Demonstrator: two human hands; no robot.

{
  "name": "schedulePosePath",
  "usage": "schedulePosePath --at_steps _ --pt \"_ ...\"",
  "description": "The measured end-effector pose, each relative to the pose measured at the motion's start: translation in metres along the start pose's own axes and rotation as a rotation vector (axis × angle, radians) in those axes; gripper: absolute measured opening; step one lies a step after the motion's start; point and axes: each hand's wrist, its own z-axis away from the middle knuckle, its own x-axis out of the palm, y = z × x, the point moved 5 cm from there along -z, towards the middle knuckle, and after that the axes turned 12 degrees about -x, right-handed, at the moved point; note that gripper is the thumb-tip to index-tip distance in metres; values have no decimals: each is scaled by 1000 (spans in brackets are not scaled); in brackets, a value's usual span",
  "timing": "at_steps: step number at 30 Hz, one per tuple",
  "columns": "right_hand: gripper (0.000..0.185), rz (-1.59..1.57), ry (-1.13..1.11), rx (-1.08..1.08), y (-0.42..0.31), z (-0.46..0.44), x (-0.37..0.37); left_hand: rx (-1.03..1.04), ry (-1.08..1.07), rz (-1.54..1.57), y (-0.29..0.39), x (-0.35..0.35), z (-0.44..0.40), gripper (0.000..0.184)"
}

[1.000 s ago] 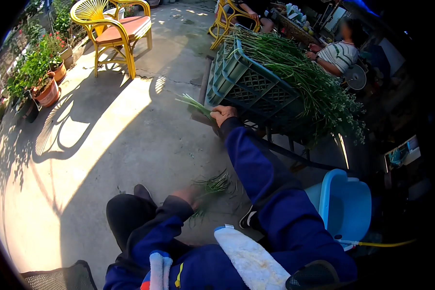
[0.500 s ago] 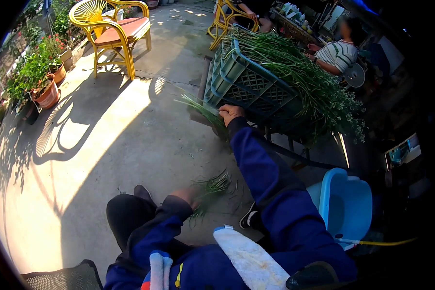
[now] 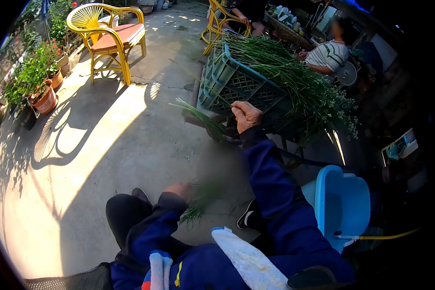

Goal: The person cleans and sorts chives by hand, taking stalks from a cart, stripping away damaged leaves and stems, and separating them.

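My right hand (image 3: 247, 116) is closed in a pinch in front of the green plastic crate (image 3: 256, 87); a thin green stalk (image 3: 223, 100) seems to run up and left from its fingers. Just left of that hand, a small bunch of long green stalks (image 3: 198, 114) lies below the crate's corner. The crate is heaped with more long greens (image 3: 280, 63), small white flowers at their right end. Low between my knees, my left hand (image 3: 180, 190), partly blurred, is closed around a bunch of greens (image 3: 194, 207). Its fingertips are hard to make out.
A blue plastic tub (image 3: 345, 203) with a yellow hose (image 3: 389, 236) stands at my right. Ahead left is a yellow cane chair (image 3: 112, 41), with potted plants (image 3: 44, 99) beyond it. Two people sit behind the crate, one in a striped shirt (image 3: 326, 52).
My right hand has moved right, away from the small bunch below the crate's corner. My left hand has shifted slightly left and up with its greens. The view has tilted a little.
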Motion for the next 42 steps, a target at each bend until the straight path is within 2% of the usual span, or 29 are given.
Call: schedulePosePath --at_steps 2,5,8,9,11,12,13,14,15,16,18,19,20,21,23,24,27,28,30,31,36,40,42 --pt "11 4 -50 -6 -37 14 -19 56 292 143 -17 0 -4 32" --pt "10 64 -162 -57 -86 49 -26 165 458 724 -8 -31 -4 36" --pt "17 367 -315 -215 -88 139 10 153 97 1454 8 -39 3 39" --pt "20 464 -368 -265 -84 167 23 127 -86 1478 9 -31 1 36" --pt "24 -639 -279 281 -64 212 46 64 -457 1495 -2 -6 -8 31" --pt "26 -917 -241 398 -50 231 55 5 -480 1438 -13 12 -15 23" --pt "28 -1183 -183 531 -35 251 64 -51 -491 1359 -19 18 -15 21" --pt "29 -1173 -165 521 -7 271 66 -102 -503 1279 -24 21 -15 19" --pt "29 -1310 -28 605 4 273 56 -151 -513 1199 -29 26 -16 18" --pt "30 -1442 121 675 14 276 45 -178 -438 1247 -36 30 -20 13" --pt "28 -1257 192 582 1 241 5 -254 -325 1290 -47 24 -21 17" --pt "27 -1017 150 474 -14 219 -16 -292 -267 1312 -54 21 -22 19" --pt "26 -616 51 328 -36 198 -38 -300 -247 1266 -62 22 -23 17" --pt "26 -59 -52 157 -59 177 -58 -314 -211 1129 -66 25 -25 17" --pt "24 442 -113 -29 -89 151 -73 -338 -136 854 -71 34 -27 16" --pt "23 600 -135 -85 -99 146 -75 -292 -196 943 -66 37 -25 16" --pt "21 834 -234 -182 -110 134 -77 -328 -126 1148 -61 17 -16 17" --pt "21 1086 -399 -198 -104 140 -73 -307 -70 1342 -70 8 -15 18" --pt "21 1017 -486 -171 -101 132 -86 -403 115 1529 -110 -5 -25 20" --pt "20 959 -488 -161 -102 127 -96 -362 139 1634 -129 -9 -28 20" --pt "19 670 -349 -107 -125 102 -169 -311 293 1765 -165 -13 -25 21" --pt "18 609 -184 -81 -138 95 -215 -367 379 1767 -163 -24 -19 21" --pt "17 589 -116 -82 -149 98 -226 -399 263 1574 -158 -16 -31 20"
